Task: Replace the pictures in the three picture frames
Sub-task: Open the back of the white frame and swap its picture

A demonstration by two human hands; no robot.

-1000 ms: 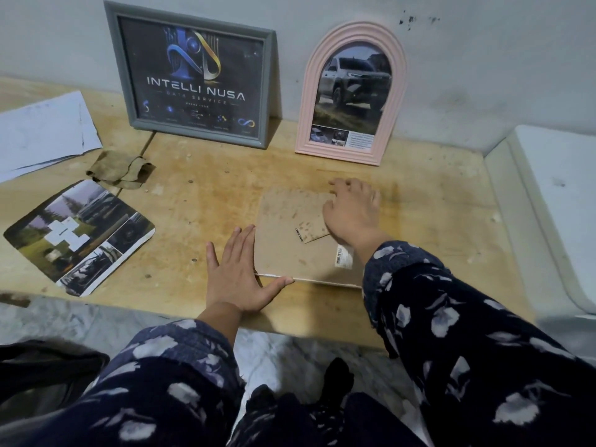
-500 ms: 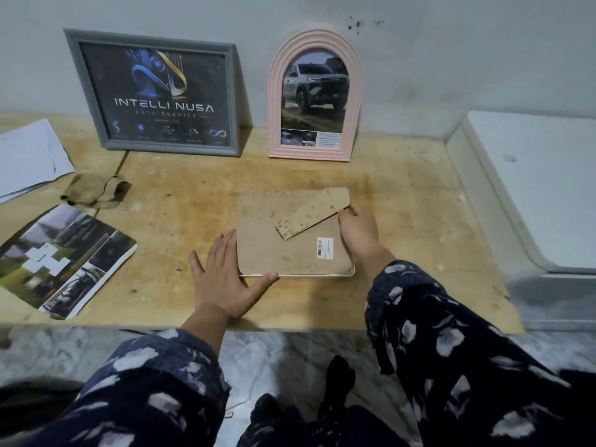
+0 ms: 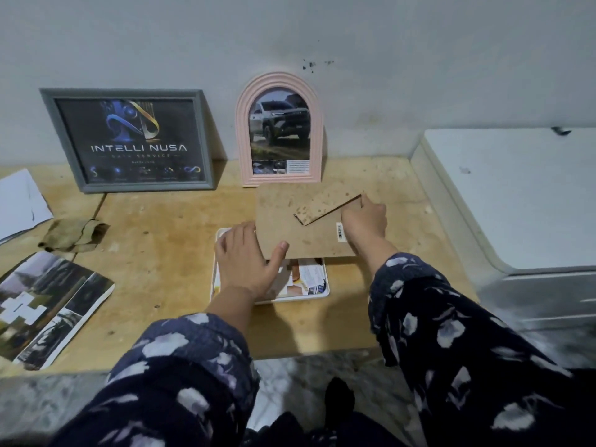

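A white frame (image 3: 324,293) lies face down at the table's middle, with a picture (image 3: 308,277) showing inside it. Its brown backing board (image 3: 290,217), stand flap folded out, hangs raised above the frame's far part. My right hand (image 3: 364,221) grips the board's right edge near the flap. My left hand (image 3: 245,262) rests on the frame, thumb against the board's near-left corner. A grey frame (image 3: 129,140) with a dark logo print and a pink arched frame (image 3: 279,130) with a truck picture lean on the wall.
A loose car print (image 3: 48,304) lies at the left near the table's edge. A crumpled cloth (image 3: 72,235) and white papers (image 3: 19,201) sit further back left. A white appliance (image 3: 516,201) borders the wooden table (image 3: 161,253) on the right.
The backing board has come up off the white frame and shifted away from me, uncovering the picture inside. My left hand moved from the table onto the frame.
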